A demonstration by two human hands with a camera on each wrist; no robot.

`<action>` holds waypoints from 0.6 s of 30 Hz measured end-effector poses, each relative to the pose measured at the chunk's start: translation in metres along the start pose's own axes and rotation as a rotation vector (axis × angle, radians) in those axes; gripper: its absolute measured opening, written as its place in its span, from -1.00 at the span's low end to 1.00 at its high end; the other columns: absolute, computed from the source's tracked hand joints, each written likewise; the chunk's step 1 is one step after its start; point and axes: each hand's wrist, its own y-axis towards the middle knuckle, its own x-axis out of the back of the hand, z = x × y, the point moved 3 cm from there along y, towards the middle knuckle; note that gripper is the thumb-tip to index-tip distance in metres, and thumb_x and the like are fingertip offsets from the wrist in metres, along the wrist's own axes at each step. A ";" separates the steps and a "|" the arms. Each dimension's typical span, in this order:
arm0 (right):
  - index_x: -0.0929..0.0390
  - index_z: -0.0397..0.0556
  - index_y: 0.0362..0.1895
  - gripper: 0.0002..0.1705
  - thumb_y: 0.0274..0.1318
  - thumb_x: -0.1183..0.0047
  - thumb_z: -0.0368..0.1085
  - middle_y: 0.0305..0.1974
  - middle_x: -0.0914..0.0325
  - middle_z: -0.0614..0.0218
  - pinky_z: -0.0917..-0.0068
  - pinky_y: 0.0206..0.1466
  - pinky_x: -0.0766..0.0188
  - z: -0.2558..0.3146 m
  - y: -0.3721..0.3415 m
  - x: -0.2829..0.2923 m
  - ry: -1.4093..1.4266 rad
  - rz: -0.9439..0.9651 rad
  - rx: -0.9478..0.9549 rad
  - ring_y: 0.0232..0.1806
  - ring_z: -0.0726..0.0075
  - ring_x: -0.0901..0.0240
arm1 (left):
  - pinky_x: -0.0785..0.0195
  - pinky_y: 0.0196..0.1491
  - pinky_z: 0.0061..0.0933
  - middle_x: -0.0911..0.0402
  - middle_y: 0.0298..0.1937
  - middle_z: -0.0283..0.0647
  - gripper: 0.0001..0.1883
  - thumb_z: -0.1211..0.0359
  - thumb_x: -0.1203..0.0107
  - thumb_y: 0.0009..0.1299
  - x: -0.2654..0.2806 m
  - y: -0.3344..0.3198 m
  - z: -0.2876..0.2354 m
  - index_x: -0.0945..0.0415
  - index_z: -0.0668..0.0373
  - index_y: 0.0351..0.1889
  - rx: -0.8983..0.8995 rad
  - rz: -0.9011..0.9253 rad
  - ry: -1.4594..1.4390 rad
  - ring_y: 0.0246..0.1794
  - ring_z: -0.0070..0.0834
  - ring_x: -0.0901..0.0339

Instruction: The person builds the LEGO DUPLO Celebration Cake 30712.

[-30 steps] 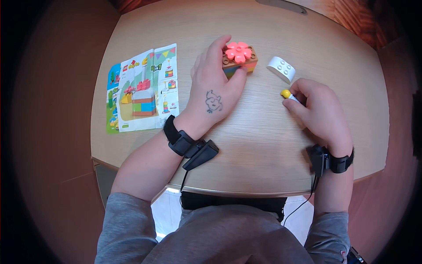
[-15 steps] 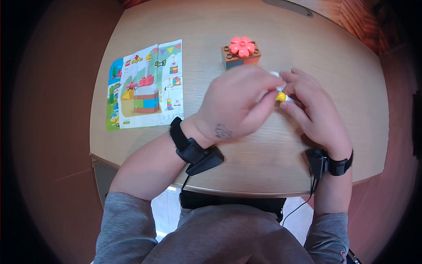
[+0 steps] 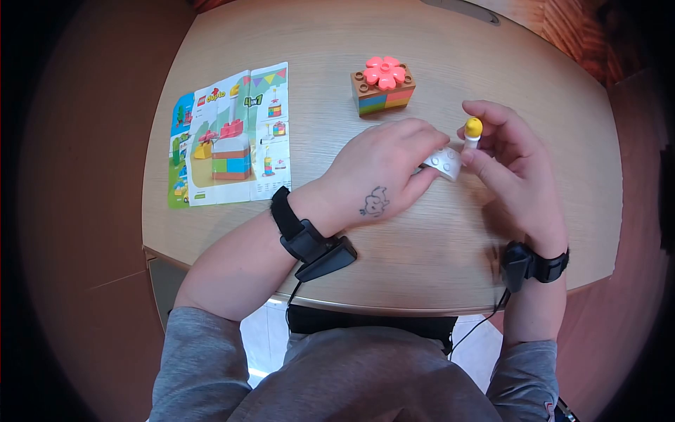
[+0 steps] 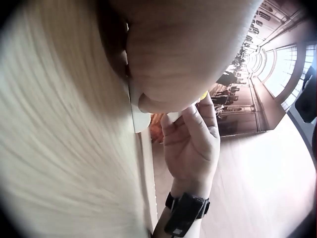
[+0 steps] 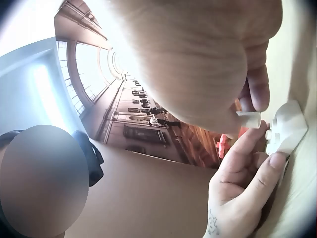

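My left hand (image 3: 376, 172) pinches a white curved toy brick (image 3: 444, 163) with studs on top, low over the table at centre right. In the right wrist view, the left thumb lies along the side of the white brick (image 5: 292, 131). Just beside it, my right hand (image 3: 524, 169) pinches an upright white candle piece (image 3: 472, 132) with a yellow tip between thumb and fingers. The bottom of the candle piece (image 5: 249, 119) shows as a white tube, apart from the brick's studs. A brown-topped block of coloured bricks (image 3: 383, 102) carries a coral flower piece (image 3: 384, 73).
Left on the table lies a folded instruction leaflet (image 3: 235, 141) with building pictures. The block with the flower stands behind my hands. Below, the table's front edge (image 3: 380, 308) runs close to the body, with cables hanging from the wrist cameras.
My left hand has left the flower-topped block, moved right and taken hold of the white curved brick, drawing it nearer. My right hand has turned the candle piece from lying sideways to upright.
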 end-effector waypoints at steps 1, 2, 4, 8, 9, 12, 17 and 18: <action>-0.62 -0.15 0.42 -0.51 0.46 -0.26 -0.53 0.08 -0.72 0.36 0.52 0.24 -0.56 0.000 0.000 -0.003 0.065 -0.003 -0.013 0.05 0.54 -0.62 | -0.59 0.07 -0.08 -0.70 0.08 -0.02 -0.53 0.35 -0.35 0.47 0.001 0.000 -0.001 -0.62 0.24 0.33 0.000 -0.001 0.000 0.02 0.02 -0.69; -0.62 -0.15 0.42 -0.51 0.46 -0.26 -0.53 0.08 -0.72 0.36 0.52 0.24 -0.56 -0.001 0.000 -0.004 0.064 -0.002 -0.013 0.05 0.54 -0.62 | -0.57 0.08 -0.05 -0.69 0.06 0.00 -0.54 0.34 -0.35 0.48 0.001 0.001 -0.002 -0.62 0.25 0.32 0.012 0.024 -0.007 0.01 0.04 -0.67; -0.59 -0.15 0.46 -0.47 0.47 -0.24 -0.56 0.08 -0.74 0.34 0.49 0.25 -0.61 -0.002 0.001 -0.006 0.084 0.006 0.001 0.05 0.52 -0.64 | -0.55 0.09 -0.02 -0.68 0.04 0.02 -0.54 0.33 -0.35 0.48 0.002 0.002 -0.002 -0.61 0.26 0.31 0.026 0.046 -0.013 0.01 0.05 -0.65; -0.60 -0.16 0.45 -0.50 0.49 -0.23 -0.55 0.05 -0.75 0.32 0.49 0.20 -0.64 -0.007 0.004 -0.004 -0.031 0.026 -0.013 0.02 0.51 -0.67 | -0.53 0.07 0.00 -0.67 -0.01 0.02 -0.54 0.30 -0.34 0.48 0.000 0.001 -0.001 -0.61 0.28 0.29 0.036 0.037 -0.004 -0.01 0.05 -0.64; -0.62 -0.16 0.43 -0.52 0.49 -0.24 -0.54 0.03 -0.76 0.31 0.49 0.19 -0.64 -0.009 0.004 -0.004 -0.041 0.024 0.007 0.02 0.51 -0.67 | -0.53 0.07 0.00 -0.67 0.00 0.02 -0.55 0.30 -0.34 0.48 0.000 0.001 -0.002 -0.61 0.28 0.28 0.037 0.033 -0.003 -0.01 0.06 -0.64; -0.66 -0.17 0.38 -0.57 0.49 -0.25 -0.53 0.02 -0.78 0.29 0.49 0.17 -0.66 -0.008 0.004 -0.004 -0.064 0.042 0.026 0.01 0.51 -0.69 | -0.53 0.07 0.01 -0.67 0.00 0.03 -0.57 0.29 -0.34 0.47 0.000 0.001 -0.001 -0.61 0.29 0.24 0.017 0.031 -0.002 0.00 0.09 -0.63; -0.71 -0.17 0.31 -0.62 0.46 -0.25 -0.54 0.02 -0.78 0.27 0.46 0.12 -0.68 0.000 0.003 -0.005 -0.215 0.085 0.074 0.00 0.48 -0.70 | -0.54 0.07 0.02 -0.67 0.01 0.05 -0.62 0.29 -0.35 0.47 -0.002 0.000 0.001 -0.61 0.29 0.15 -0.024 -0.018 -0.004 0.00 0.12 -0.63; -0.72 -0.16 0.30 -0.61 0.44 -0.26 -0.54 0.02 -0.78 0.25 0.45 0.10 -0.68 0.002 0.004 -0.006 -0.255 0.084 0.117 -0.01 0.44 -0.71 | -0.54 0.07 0.02 -0.67 0.01 0.05 -0.64 0.29 -0.35 0.47 -0.002 0.000 0.001 -0.61 0.28 0.13 -0.017 -0.014 -0.002 0.00 0.12 -0.63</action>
